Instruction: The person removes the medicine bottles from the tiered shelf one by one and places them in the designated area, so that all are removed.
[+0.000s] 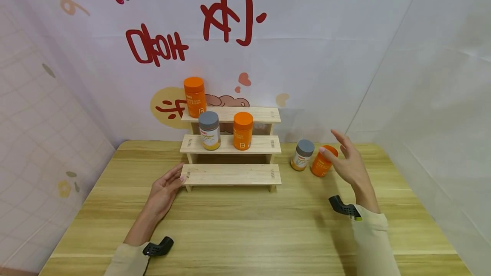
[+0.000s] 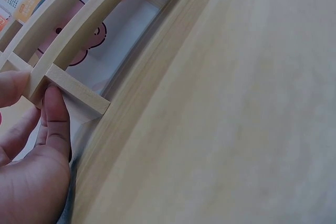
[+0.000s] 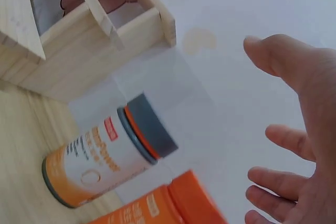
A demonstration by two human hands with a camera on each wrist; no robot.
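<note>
My left hand pinches the left end of the lowest step of a three-tier wooden display stand. In the left wrist view, the thumb lies on one side of the board and the fingers on the other. My right hand is beside and above an orange jar on the table, fingers spread and holding nothing. The right wrist view shows a gap between this hand and the orange jar. Just left of that jar stands a grey-capped white-and-orange jar.
An orange jar stands on the top tier's left end. The middle tier bears a grey-capped jar and another orange jar. Behind the stand hangs a printed white cloth, with further cloth at both sides of the wooden table.
</note>
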